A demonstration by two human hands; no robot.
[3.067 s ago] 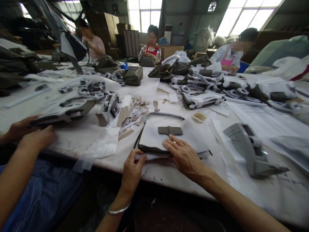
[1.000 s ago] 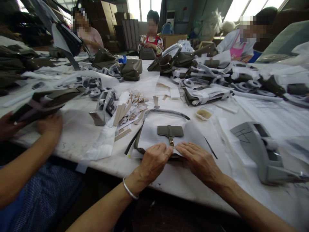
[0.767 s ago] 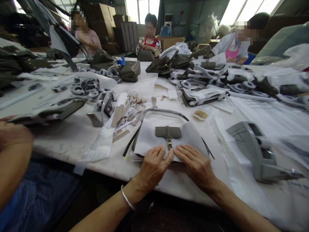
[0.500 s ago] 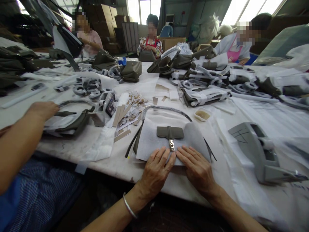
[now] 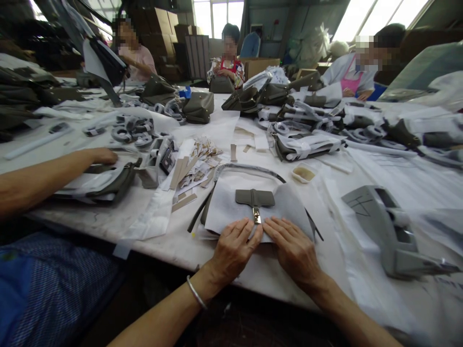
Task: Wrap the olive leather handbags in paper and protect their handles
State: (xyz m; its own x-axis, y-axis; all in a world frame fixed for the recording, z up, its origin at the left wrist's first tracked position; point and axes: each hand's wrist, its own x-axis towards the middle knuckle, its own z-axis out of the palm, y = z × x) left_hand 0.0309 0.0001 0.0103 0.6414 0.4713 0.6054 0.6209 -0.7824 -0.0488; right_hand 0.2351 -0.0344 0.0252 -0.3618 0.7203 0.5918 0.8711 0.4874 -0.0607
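Observation:
A dark olive handbag lies in front of me, covered by white paper [image 5: 224,207]. Its T-shaped flap [image 5: 255,197] and shiny metal clasp [image 5: 256,216] show on top of the paper, and its wrapped handle [image 5: 249,168] arches behind. My left hand [image 5: 233,248] presses on the near edge of the paper just left of the clasp, palm down. On the right, my right hand [image 5: 294,248] lies on the same edge, fingers stretched out. The thumbs are partly hidden beneath the hands.
Left, another person's arm [image 5: 47,176] reaches over a wrapped bag [image 5: 119,185]. Card strips [image 5: 181,173] lie beyond my bag, near a small dish [image 5: 304,172]. A grey tape dispenser [image 5: 388,231] stands right. More bags [image 5: 307,144] and three seated people are across the table.
The neighbouring person's hand has moved right over the wrapped bag at the left. My hands have shifted very slightly on the paper; the clasp sits a little higher.

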